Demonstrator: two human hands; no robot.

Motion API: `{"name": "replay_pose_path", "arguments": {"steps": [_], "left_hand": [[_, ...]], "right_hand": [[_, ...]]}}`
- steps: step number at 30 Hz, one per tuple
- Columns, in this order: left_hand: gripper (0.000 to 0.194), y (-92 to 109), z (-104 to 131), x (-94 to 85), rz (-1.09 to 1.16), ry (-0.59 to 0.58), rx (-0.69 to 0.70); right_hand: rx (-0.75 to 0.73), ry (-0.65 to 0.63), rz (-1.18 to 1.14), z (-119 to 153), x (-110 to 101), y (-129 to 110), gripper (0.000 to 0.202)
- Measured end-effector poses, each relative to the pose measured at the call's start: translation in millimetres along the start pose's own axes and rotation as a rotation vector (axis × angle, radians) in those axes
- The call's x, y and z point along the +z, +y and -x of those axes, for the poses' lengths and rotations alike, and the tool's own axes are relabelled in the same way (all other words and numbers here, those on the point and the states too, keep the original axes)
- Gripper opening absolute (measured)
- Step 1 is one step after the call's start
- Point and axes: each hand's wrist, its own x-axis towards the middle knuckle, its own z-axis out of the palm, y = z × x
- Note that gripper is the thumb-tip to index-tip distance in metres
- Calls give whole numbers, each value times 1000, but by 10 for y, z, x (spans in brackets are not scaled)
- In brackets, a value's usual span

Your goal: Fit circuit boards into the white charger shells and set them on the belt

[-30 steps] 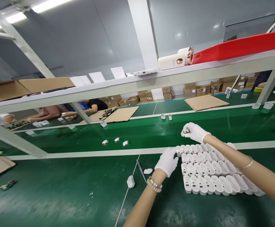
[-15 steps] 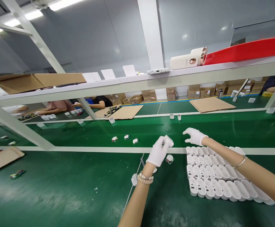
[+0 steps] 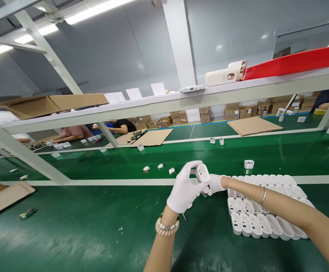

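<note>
Fingers (image 3: 195,164) of the left hand (image 3: 182,190), in the head view, are closed around a white cup (image 3: 203,173), tilted with its mouth towards the camera, just left of the rows of white cups (image 3: 246,223). The right hand (image 3: 215,184) is at the rows' near-left edge, beside a small circuit piece (image 3: 205,191); its fingertips are partly hidden (the left hand blocks them), so I cannot tell whether they grip it. What is new in how things lie is that the held cup is out of the rows, and that brings cup and circuit piece close together. A filled cup (image 3: 248,164) stands upright on the green belt (image 3: 187,151) beyond the rows, separate from them. Three circuit boards (image 3: 172,171) lie on the belt, left of the rows; another board (image 3: 27,214) is on the surface (image 3: 90,234), far left of the rows. The right forearm (image 3: 283,202) crosses over the rows, hiding several cups.
</note>
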Motion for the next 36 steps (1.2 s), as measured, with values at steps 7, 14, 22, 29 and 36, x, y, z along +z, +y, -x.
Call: {"name": "replay_pose_path", "arguments": {"steps": [7, 14, 22, 29, 36], "left_hand": [[40, 263, 112, -60, -92, -17, 321], [54, 359, 179, 131, -326, -40, 538], [54, 471, 280, 288, -391, -5, 556], [57, 498, 309, 301, -359, -5, 514], [52, 492, 327, 291, -384, 14, 501]], "right_hand": [[-157, 353, -280, 871, -474, -239, 50], [-257, 823, -146, 1989, -457, -663, 49], [-369, 832, -22, 2072, -407, -860, 20], [-401, 578, -134, 2125, -511, -909, 16], [-457, 628, -154, 2156, -485, -881, 14]]}}
